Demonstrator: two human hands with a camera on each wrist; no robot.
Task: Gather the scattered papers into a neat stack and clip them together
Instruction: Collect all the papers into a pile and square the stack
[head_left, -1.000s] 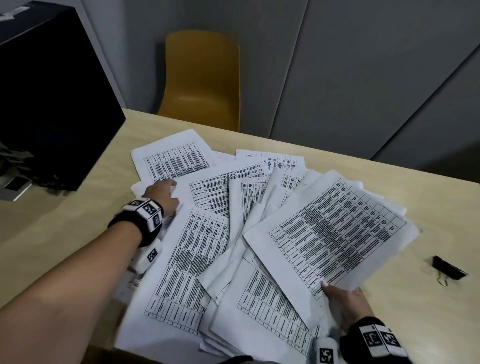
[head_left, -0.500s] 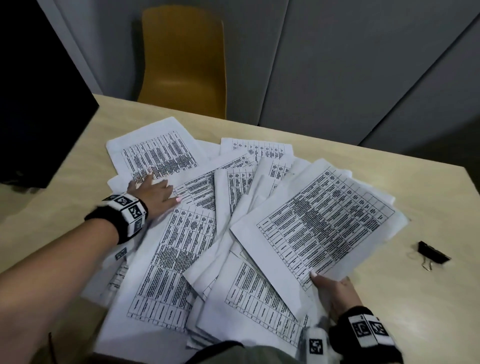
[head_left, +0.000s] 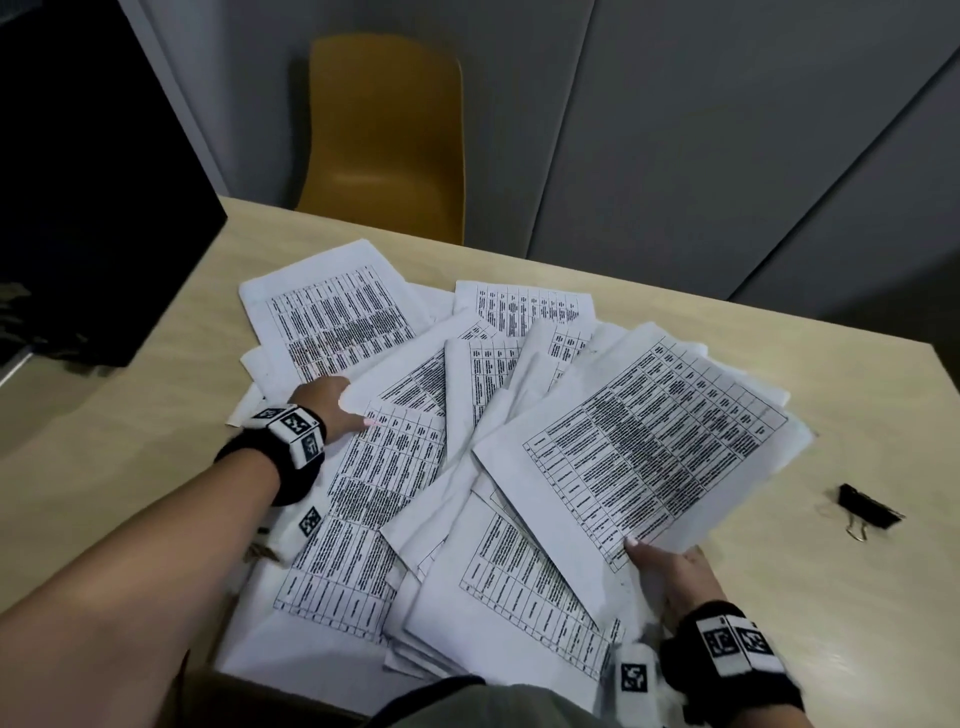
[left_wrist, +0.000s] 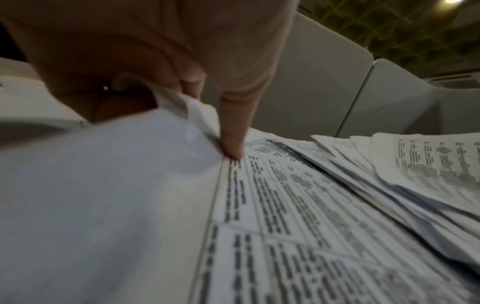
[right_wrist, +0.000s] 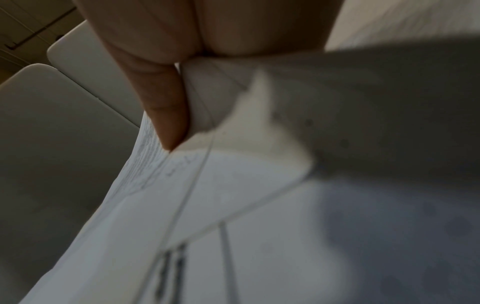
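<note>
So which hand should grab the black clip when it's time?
Probably the right hand: the binder clip lies on the table at its side. But it grips a sheet now. The left hand is across the papers.

Yellow chair (head_left: 387, 140) behind wooden table (head_left: 857, 613), black box (head_left: 88, 197) at left

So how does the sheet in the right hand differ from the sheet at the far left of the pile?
The sheet in the right hand is lifted and pinched by the right hand; the far-left sheet lies flat on the table. The first lies over other papers; papers overlap the second's near edge. Both are white with printed tables.
</note>
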